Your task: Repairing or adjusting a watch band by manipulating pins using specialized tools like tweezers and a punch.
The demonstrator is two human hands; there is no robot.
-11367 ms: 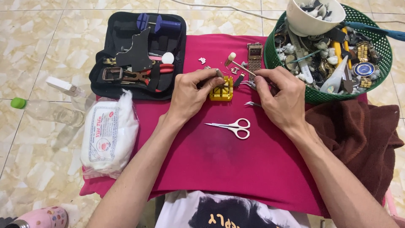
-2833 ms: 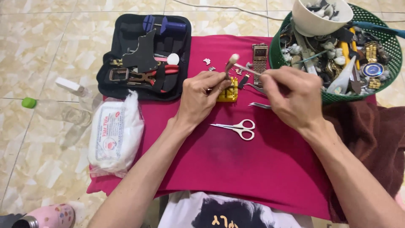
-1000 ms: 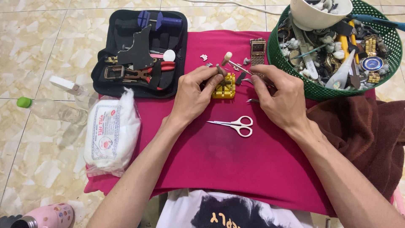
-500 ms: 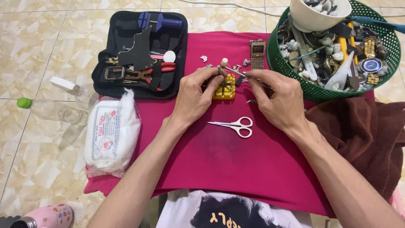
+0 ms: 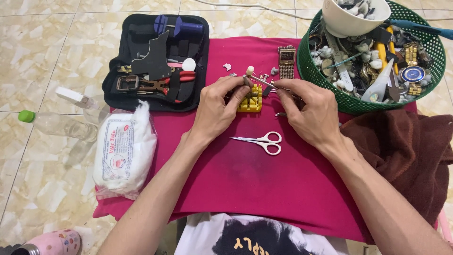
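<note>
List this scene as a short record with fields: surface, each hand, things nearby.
surface: magenta cloth over a tiled floor
left hand: fingers on the yellow holder block
right hand: pinches a thin metal tool angled over the block
in front of hands: small white-handled scissors, shut
upper left: open black tool case
left edge: bag of cotton wool
upper right: green basket of watch parts, white bowl in it
right: brown towel

Tiled floor around a cloth-covered desk

A floor of glossy cream and beige marbled tiles is seen under even light; the desk is draped with a magenta cloth, and a brown towel is bunched at its right
</note>
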